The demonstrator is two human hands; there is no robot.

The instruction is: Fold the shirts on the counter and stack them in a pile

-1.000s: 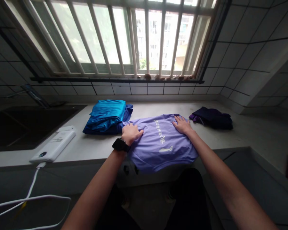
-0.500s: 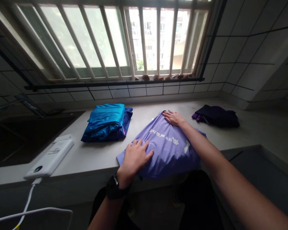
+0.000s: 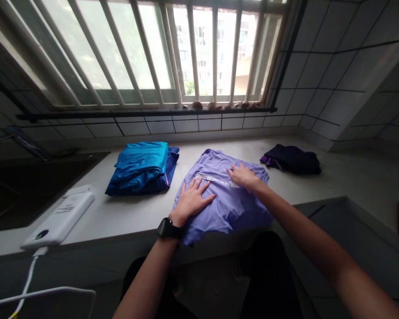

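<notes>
A lavender shirt (image 3: 219, 208) with white lettering lies spread and wrinkled on the counter, its near edge hanging over the front. My left hand (image 3: 194, 198) rests flat on its left part, fingers spread, a black watch on the wrist. Farther right, my right hand (image 3: 243, 176) lies on the cloth near the end of the lettering, fingers stretched out. Left of the shirt sits a folded stack of clothes, bright blue (image 3: 141, 161) on top of dark blue (image 3: 173, 164). Beyond it on the right lies a dark, purple-edged garment (image 3: 292, 159).
A white power bank (image 3: 58, 219) with a white cable (image 3: 28, 274) lies near the counter's front edge. At the left is a dark sink (image 3: 6, 190) with a faucet (image 3: 28, 141). A barred window (image 3: 206, 53) stands behind the counter (image 3: 142, 212).
The shirt has shifted and lies squarer, its far edge spread wider. My right hand has moved down from the far corner onto the lettering; my left hand has slid slightly farther in.
</notes>
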